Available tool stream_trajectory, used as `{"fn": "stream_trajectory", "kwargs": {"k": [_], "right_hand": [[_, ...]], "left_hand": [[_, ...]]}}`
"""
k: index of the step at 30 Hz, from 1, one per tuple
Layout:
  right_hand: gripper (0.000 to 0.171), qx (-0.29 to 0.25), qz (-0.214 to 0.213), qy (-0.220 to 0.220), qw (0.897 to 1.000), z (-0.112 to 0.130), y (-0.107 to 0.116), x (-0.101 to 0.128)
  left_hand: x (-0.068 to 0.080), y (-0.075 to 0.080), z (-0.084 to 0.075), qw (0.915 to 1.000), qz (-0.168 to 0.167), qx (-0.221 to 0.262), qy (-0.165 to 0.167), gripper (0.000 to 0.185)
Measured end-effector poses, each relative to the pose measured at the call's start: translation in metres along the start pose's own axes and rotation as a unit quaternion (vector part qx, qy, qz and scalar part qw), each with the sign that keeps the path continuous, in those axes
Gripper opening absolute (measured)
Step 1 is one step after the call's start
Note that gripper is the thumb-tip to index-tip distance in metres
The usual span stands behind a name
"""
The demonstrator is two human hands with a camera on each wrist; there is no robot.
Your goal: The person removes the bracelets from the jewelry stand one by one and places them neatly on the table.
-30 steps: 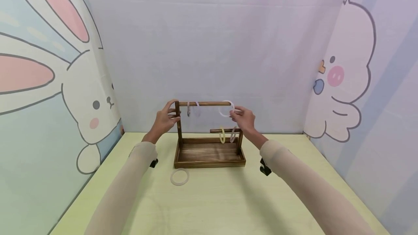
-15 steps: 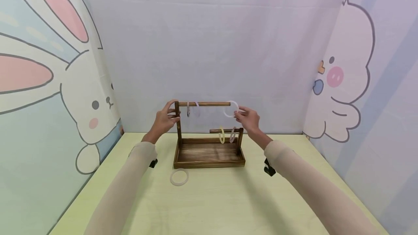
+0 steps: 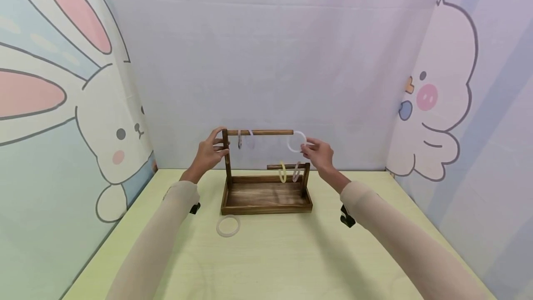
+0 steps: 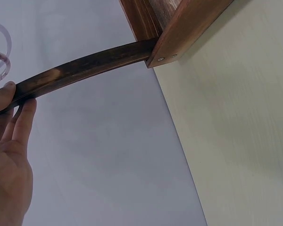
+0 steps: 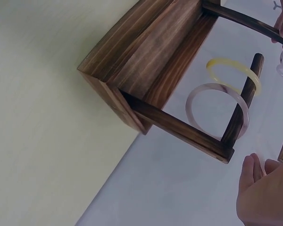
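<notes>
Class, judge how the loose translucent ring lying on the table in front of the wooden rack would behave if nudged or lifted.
The ring keeps a clean circle, so it is probably stiff. It looks thin, likely light. Lying flat on the table, it would probably slide rather than roll.

Light is bright, soft and even, seemingly from overhead, with no glare. Shadows are faint: a pale one lies on the table [image 3: 270, 253] under the wooden rack [image 3: 266, 189]. The head view is sharp at centre, yet wide-angle bending curves the side walls. In the left wrist view the rack's post bows markedly. Both wrist views are slightly soft, and the fingers [image 4: 19, 122] close to the lens look perhaps out of focus.
</notes>
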State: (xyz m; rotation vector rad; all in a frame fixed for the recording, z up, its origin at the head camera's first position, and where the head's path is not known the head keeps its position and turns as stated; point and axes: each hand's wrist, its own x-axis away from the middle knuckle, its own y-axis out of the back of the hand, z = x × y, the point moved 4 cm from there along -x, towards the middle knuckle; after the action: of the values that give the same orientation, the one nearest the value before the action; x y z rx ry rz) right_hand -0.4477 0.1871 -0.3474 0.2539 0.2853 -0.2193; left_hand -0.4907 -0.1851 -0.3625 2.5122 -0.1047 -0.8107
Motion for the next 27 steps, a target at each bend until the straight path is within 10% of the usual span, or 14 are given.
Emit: {"fn": "stream_trajectory", "kwargs": {"k": [27], "right_hand": [[0.040,0.000,0.065,0.016,0.998,-0.001,-0.009,0.026]], "left_hand": [[-0.001,0.000,0.001,1.0000,-0.001,-0.005,0.002,0.083]]}}
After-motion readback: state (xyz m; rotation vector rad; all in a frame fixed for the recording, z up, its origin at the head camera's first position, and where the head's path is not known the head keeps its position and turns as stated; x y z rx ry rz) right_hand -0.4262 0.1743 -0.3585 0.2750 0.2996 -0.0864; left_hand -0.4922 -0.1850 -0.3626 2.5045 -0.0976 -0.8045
